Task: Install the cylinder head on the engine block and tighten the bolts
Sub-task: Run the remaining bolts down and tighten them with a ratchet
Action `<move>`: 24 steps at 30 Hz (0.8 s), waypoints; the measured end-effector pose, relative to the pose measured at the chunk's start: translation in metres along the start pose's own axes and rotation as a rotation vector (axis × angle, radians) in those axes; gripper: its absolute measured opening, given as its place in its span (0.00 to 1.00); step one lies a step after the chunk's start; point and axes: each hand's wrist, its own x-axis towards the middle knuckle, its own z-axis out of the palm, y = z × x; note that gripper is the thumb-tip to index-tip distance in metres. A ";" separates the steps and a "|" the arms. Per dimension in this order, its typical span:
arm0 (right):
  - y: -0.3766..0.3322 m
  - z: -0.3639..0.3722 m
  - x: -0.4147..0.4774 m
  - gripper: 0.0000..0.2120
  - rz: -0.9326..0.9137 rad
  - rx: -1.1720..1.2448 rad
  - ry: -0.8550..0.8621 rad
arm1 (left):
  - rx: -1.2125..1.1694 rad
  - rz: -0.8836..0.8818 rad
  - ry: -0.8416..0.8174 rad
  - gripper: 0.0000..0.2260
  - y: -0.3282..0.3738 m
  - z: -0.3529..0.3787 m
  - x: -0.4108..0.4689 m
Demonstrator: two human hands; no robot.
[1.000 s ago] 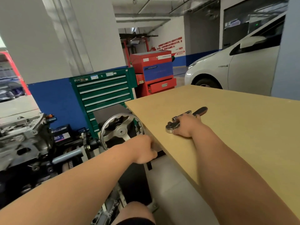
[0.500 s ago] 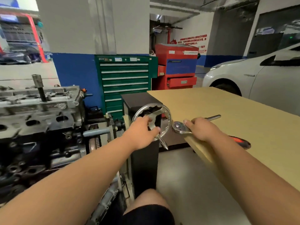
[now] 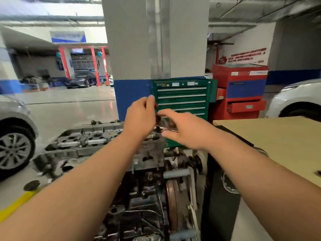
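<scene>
Looks midway: cylinder head (image 3: 83, 140) seated on engine block (image 3: 142, 206), tightening not yet done, left hand (image 3: 140, 119) and right hand (image 3: 185, 131) together above it around a blurred metal tool (image 3: 166, 127), grips impossible to tell.

The cylinder head (image 3: 90, 138) sat atop the engine block (image 3: 139, 206) at lower centre of the frame, the table (image 3: 278, 141) at right, the pillar (image 3: 156, 40) behind at upper centre, a tool chest (image 3: 182, 98) at its foot, and a car (image 3: 13, 136) at the left edge.
</scene>
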 end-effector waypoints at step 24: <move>-0.057 -0.002 0.129 0.12 -0.040 -0.490 -0.239 | -0.116 -0.084 -0.304 0.08 -0.114 -0.023 0.024</move>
